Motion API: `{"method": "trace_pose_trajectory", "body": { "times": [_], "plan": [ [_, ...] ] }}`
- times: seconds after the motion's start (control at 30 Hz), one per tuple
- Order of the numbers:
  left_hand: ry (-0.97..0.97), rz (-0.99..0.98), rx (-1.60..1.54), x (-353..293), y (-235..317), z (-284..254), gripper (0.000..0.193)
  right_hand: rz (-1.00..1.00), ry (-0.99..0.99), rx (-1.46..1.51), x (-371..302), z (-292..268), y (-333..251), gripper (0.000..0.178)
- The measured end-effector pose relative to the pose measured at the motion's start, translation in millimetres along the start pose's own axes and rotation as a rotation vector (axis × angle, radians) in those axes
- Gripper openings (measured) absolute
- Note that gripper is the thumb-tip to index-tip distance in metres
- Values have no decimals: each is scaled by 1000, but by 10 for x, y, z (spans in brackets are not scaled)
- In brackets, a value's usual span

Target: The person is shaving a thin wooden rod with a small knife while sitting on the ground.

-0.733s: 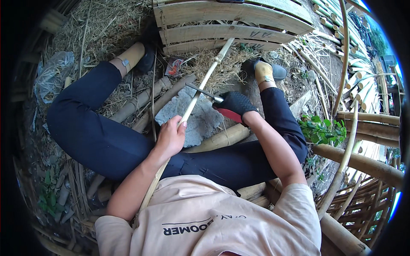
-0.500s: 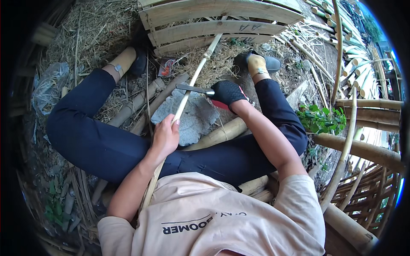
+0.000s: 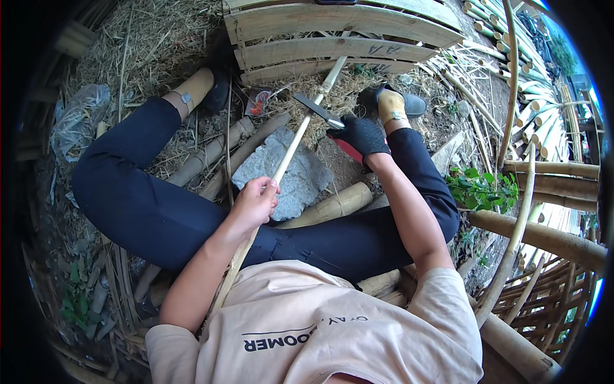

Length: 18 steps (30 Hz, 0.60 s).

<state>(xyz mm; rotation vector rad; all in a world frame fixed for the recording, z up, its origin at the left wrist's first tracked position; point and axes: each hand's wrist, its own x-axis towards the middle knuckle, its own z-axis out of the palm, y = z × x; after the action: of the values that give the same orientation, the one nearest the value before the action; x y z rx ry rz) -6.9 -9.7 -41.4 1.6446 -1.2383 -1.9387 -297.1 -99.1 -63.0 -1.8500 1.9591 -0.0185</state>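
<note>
A long pale bamboo strip [image 3: 293,147] slants from my lap up to a wooden slatted crate, its far end reaching in behind the slats. My bare left hand [image 3: 253,203] is closed round the strip just short of the grey stone. In a black and red glove, my right hand [image 3: 355,138] grips the handle of a knife [image 3: 319,111]. The knife's blade lies across the strip beyond the stone, at a slant and seemingly touching it. Beneath the strip sits the flat grey stone [image 3: 281,176], between my legs.
Ahead stands the slatted crate [image 3: 345,38]. Bamboo poles [image 3: 336,203] lie under my legs, and a stack of cut poles [image 3: 537,121] is at far right. A plastic bag [image 3: 80,118] lies on the straw at left. A leafy plant [image 3: 483,189] grows by my right knee.
My right hand has slid the knife farther out along the strip, toward the crate, and its blade is more tilted. My left hand keeps its hold on the strip. The view has shifted slightly.
</note>
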Motion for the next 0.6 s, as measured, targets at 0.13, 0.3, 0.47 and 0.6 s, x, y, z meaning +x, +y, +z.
{"method": "trace_pose_trajectory", "body": {
  "times": [0.13,0.3,0.47,0.6],
  "plan": [
    [-107,-151,-201,-15,94,17,27,-149,-1,48,-144,-63,-116,43],
    [76,155,207,147,-249,24,25,-170,-230,-58,-297,-138,-377,46],
    [370,580,716,-68,-57,153,13,-97,-223,-114,-121,133,-279,30],
    [312,443,709,-140,9,138,13,-3,-150,-151,12,67,-194,30]
  ]
}}
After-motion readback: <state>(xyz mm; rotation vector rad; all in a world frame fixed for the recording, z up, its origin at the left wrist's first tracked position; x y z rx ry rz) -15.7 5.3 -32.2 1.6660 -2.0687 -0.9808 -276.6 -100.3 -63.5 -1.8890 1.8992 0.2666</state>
